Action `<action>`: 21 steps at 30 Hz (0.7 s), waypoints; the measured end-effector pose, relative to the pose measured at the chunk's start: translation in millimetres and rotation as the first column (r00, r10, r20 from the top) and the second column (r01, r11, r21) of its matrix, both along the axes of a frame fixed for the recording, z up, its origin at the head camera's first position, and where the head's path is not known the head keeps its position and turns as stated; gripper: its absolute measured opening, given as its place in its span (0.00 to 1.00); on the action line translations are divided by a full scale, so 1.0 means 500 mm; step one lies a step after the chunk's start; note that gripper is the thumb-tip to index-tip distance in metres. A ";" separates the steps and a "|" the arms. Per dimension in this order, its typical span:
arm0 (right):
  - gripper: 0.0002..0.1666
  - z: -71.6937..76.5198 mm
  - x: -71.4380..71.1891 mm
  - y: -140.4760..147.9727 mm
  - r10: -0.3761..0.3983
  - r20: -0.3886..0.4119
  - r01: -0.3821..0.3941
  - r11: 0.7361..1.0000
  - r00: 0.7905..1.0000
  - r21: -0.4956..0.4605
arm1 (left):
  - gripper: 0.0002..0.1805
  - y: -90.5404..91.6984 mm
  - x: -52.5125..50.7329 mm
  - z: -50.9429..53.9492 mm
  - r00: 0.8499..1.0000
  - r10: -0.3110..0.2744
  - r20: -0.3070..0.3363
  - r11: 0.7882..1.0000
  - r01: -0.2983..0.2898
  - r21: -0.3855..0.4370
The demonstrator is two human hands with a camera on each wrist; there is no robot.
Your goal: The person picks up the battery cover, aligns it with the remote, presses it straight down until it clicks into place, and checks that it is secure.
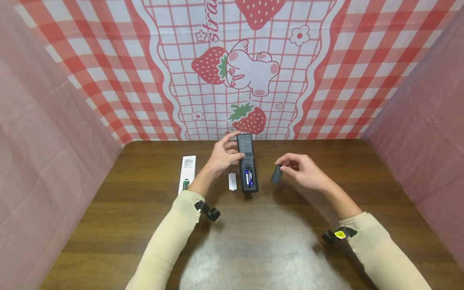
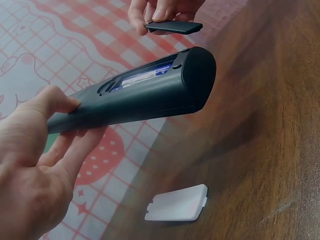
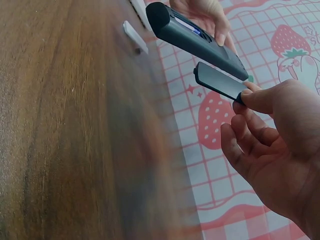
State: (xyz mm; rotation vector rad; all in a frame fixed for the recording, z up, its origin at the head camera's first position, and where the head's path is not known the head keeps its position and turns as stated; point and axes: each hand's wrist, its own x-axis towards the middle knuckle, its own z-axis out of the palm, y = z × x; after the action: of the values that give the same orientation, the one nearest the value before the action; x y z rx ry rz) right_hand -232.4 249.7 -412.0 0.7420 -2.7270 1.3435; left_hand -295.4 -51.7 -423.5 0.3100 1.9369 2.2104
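My left hand grips a black remote control by its upper part, thumb across the back. The remote's back faces up, and its battery compartment stands uncovered with blue-and-silver batteries inside. To the right, apart from the remote, my right hand pinches a black battery cover by one end, between thumb and fingers. In the right wrist view the cover hangs beside the remote. The left wrist view shows the open compartment from its lower end.
A white remote lies left of my left forearm, which partly hides it; a green battery shows in its uncovered slot. A white battery cover lies on the wooden table near the black remote. A strawberry-print cloth hangs behind.
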 end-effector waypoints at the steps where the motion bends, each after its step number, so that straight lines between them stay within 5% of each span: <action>1: 0.09 0.000 0.001 0.000 0.000 0.001 0.000 1.000 1.000 0.001 | 0.52 0.000 0.000 -0.001 1.000 -0.001 0.000 1.000 0.001 0.001; 21: 0.10 0.007 0.002 -0.007 0.010 -0.011 -0.011 1.000 1.000 -0.018 | 0.51 0.006 0.005 0.006 0.999 0.002 -0.036 1.000 -0.003 -0.026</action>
State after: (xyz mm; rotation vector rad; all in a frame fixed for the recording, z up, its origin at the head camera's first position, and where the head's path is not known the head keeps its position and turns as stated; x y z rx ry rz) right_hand -231.2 246.4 -408.5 0.7611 -2.7031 1.3602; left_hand -292.9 -48.6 -420.6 0.3452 1.9834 2.1944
